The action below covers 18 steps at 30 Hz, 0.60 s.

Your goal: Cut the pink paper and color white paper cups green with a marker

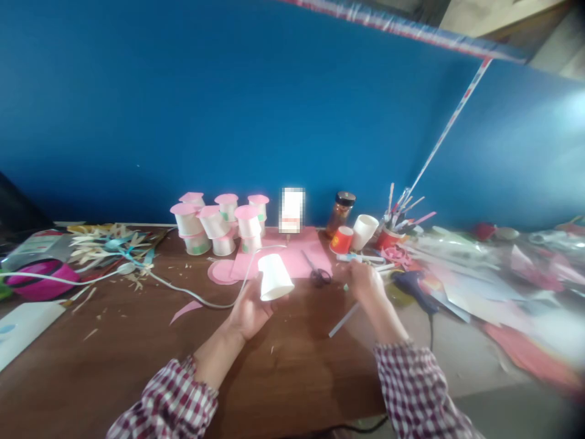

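Observation:
My left hand (250, 311) is wrapped around a white paper cup (275, 277), held tilted above the brown table. My right hand (364, 281) is closed, fingers curled, beside some pens (372, 259); what it grips, if anything, is hidden. Between the hands, black scissors (319, 273) rest at the edge of a pink paper sheet (297, 259). Pink paper discs (223, 271) lie at its left. Farther left stand several paired white cups (186, 221) with pink paper on them. A glue gun (417, 291) lies just right of my right hand.
A red cup (342, 240), a white cup (364, 231) and a dark-lidded jar (341, 210) stand at the back. A brush-filled holder (392, 236) is beside them. A white cable (183, 294) crosses the left side. Blurred plastic and paper scraps (493, 299) cover the right.

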Tool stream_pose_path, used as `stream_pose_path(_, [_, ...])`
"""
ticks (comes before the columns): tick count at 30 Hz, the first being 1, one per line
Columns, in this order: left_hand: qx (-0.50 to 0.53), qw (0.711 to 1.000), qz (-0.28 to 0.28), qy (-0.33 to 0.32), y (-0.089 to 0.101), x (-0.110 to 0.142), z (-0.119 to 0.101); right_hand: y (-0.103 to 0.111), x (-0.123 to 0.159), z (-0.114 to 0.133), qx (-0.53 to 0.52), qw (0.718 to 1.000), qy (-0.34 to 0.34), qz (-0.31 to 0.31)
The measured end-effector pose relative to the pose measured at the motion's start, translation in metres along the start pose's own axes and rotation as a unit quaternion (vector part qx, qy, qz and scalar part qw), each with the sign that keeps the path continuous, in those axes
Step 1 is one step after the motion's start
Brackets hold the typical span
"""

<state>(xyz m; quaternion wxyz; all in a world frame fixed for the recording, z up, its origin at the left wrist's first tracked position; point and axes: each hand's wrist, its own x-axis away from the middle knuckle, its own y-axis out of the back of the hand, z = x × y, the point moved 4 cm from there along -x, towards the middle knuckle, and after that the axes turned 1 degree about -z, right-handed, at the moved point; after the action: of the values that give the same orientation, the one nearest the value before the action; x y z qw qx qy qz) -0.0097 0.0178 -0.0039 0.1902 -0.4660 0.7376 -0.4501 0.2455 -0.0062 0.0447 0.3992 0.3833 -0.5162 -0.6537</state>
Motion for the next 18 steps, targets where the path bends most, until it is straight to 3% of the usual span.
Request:
stream_pose_path(5, [-0.014,1.0,0.019,0.009,0.001,0.005,0.006,-0.013,-0.016,-0.016,0.011,0.997,-0.072,0.036])
stream_pose_path(9, [-0.023,0.997,0.041,0.067,0.002,0.012,0.018,-0.021,-0.018,-0.016,-0.025,0.995,-0.088,0.031])
stream_pose_path(14, [-0.017,0.995,0.07,0.073,0.0,0.016,0.018,-0.021,-0.018,-0.021,-0.142,0.988,-0.057,0.002])
stream_pose_path(18, [-0.002,0.994,0.083,0.07,-0.001,0.014,0.014,-0.021,-0.008,-0.002,-0.296,0.955,0.014,-0.002])
